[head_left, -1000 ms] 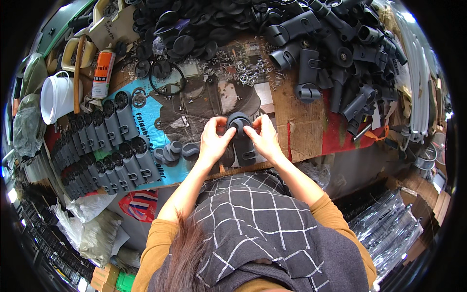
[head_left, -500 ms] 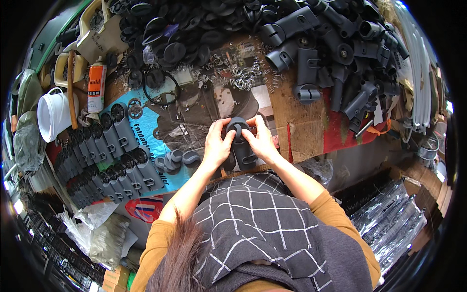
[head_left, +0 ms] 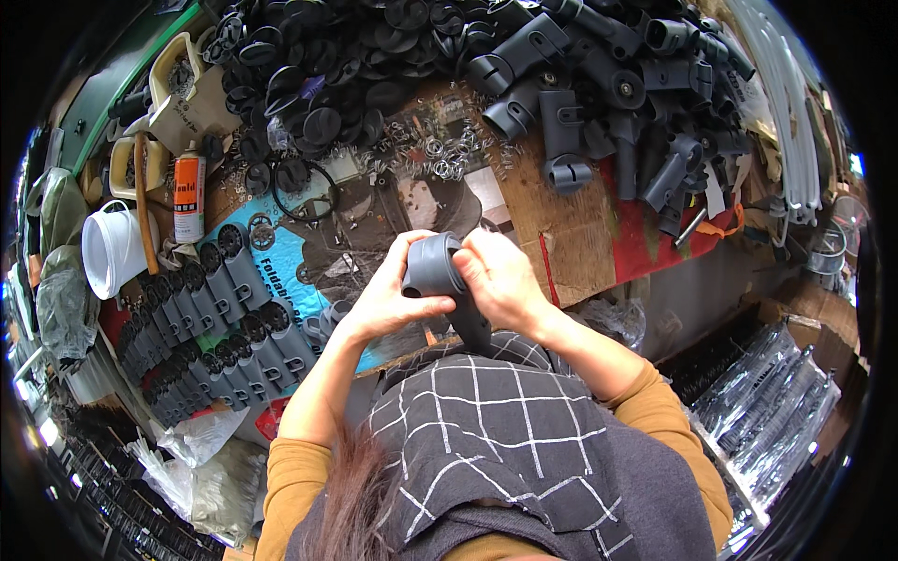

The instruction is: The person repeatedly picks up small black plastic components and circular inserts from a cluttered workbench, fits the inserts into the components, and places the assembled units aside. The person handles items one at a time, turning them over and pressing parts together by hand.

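Both hands are on a dark grey plastic tube joint [head_left: 429,267] just above the table's near edge. Its round head is turned sideways, and its tubular end points down toward my apron. My left hand [head_left: 379,297] grips the head, thumb below and fingers over the far side. The fingers of my right hand [head_left: 506,280] press against the head's right face; whatever may be under them is hidden. Left of my hands, similar grey joints [head_left: 245,279] stand in rows, with loose grey caps [head_left: 329,319] beside them.
Black round caps [head_left: 323,126] pile up at the far side, with small metal springs [head_left: 449,154] before them. More grey joints [head_left: 561,140] heap at the far right. At left stand a white bucket [head_left: 110,251] and an orange spray can [head_left: 189,198]. Wrapped black parts [head_left: 762,411] lie lower right.
The joint has been tipped from head-up to sideways. My left hand has shifted round its head, and my right hand has moved from the top to its right face.
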Tool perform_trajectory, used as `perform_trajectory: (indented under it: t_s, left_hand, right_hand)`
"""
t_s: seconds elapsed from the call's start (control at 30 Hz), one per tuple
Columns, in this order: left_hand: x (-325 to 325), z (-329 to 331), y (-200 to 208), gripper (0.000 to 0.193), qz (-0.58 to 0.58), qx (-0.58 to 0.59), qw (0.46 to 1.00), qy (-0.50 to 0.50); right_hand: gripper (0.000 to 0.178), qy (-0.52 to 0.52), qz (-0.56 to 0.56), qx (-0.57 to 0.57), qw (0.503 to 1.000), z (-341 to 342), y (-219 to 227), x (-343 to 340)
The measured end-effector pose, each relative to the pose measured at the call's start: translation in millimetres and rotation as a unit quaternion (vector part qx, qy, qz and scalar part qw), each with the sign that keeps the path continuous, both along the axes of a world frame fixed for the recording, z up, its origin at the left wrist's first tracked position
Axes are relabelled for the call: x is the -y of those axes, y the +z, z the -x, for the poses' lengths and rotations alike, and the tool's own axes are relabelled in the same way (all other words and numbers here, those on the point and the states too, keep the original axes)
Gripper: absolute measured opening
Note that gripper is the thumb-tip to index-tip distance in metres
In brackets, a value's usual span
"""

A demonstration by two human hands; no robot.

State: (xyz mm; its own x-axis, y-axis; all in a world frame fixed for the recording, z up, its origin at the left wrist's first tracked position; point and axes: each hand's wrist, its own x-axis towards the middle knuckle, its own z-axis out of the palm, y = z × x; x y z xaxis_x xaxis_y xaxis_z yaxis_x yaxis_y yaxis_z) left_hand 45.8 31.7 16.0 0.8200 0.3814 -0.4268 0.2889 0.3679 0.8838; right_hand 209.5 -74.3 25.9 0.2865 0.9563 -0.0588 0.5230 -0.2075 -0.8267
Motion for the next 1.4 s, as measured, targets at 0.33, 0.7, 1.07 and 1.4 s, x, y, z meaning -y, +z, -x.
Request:
perform_trajectory:
  t_s: [0.33, 0.7, 1.07, 1.4]
  left_hand:
    - [21.5, 2.8, 43.9, 0.089, -0.244, 0.045, 0.969, -0.011]
    - [18.2, -5.4, 45.3, 0.092, -0.415, 0.093, 0.904, 0.028]
    - [-7.9, -26.6, 41.4, 0.089, -0.38, 0.035, 0.891, 0.245]
    - [13.1, -32.5, 18.1, 0.05, 0.231, 0.07, 0.898, 0.368]
  right_hand:
    - [0.026, 0.02, -0.049, -0.113, 0.992, 12.7, 36.5, 16.3]
    - [0.033, -0.03, 0.009, -0.187, 0.982, 9.1, 45.7, 7.9]
    - [0.086, 0.066, 0.016, -0.262, 0.963, 8.7, 49.6, 1.5]
    - [0.082, -0.022, 0.099, -0.131, 0.986, 25.9, 32.0, 21.8]
